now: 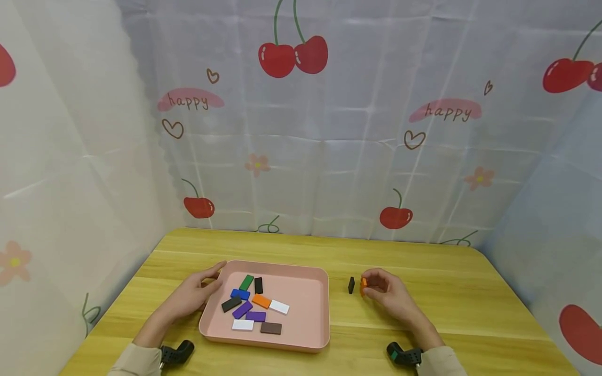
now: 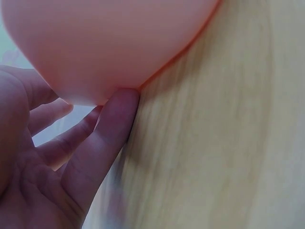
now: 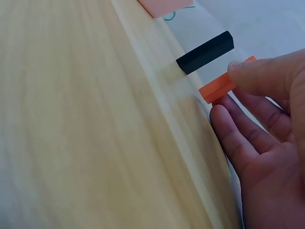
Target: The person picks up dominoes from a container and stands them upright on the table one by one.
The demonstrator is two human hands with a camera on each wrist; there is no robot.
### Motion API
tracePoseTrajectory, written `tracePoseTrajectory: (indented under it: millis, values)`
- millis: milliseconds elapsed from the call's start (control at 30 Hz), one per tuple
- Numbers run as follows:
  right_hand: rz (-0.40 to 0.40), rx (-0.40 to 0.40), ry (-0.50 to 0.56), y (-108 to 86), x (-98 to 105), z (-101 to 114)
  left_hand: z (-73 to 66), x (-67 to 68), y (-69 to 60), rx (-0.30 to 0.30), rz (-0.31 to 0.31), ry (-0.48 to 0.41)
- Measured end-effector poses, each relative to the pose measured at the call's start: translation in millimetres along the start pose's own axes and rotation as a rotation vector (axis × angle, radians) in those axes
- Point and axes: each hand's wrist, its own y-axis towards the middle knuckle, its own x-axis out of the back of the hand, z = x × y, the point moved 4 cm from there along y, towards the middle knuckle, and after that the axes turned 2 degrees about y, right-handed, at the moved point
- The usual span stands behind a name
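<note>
In the head view my right hand [image 1: 389, 295] pinches an orange domino [image 1: 363, 286] between thumb and fingers, holding it upright at the table. A black domino [image 1: 351, 285] stands on its end just left of it, apart from it. The right wrist view shows the orange domino [image 3: 220, 87] under the thumb and the black domino [image 3: 206, 53] beyond. At the left side of a pink tray [image 1: 305, 303], my left hand [image 1: 190, 295] rests against the wall with loosely extended fingers. Its thumb [image 2: 119, 112] touches the tray's outer wall [image 2: 109, 47] in the left wrist view.
Inside the tray lie several flat dominoes, among them a green one [image 1: 246, 282], a blue one [image 1: 240, 294], a brown one [image 1: 270, 328] and a white one [image 1: 279, 306]. The wooden table [image 1: 400, 250] is backed by a cherry-printed curtain [image 1: 329, 172].
</note>
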Motion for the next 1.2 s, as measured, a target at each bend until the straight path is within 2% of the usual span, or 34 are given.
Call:
tracePoseTrajectory:
  millis: [133,367,667,933,1200]
  values:
    - [-0.019,-0.019,-0.005,1.6,-0.8,-4.4,0.1,0.1,0.7,0.005,0.004,-0.006]
    - [-0.009,-0.004,-0.001,3.1,-0.4,-7.3,-1.9,0.9,0.2,0.007,0.002,0.001]
    - [-0.022,-0.043,-0.015,3.2,-1.3,-7.2,-1.6,1.1,0.6,0.014,0.005,-0.006]
    - [-0.031,-0.063,-0.016,3.2,-0.8,-7.1,-3.3,0.6,0.4,0.033,0.009,-0.042]
    - [-0.034,-0.086,-0.026,3.4,-2.0,-4.9,-2.2,1.7,1.2,0.001,0.009,-0.029]
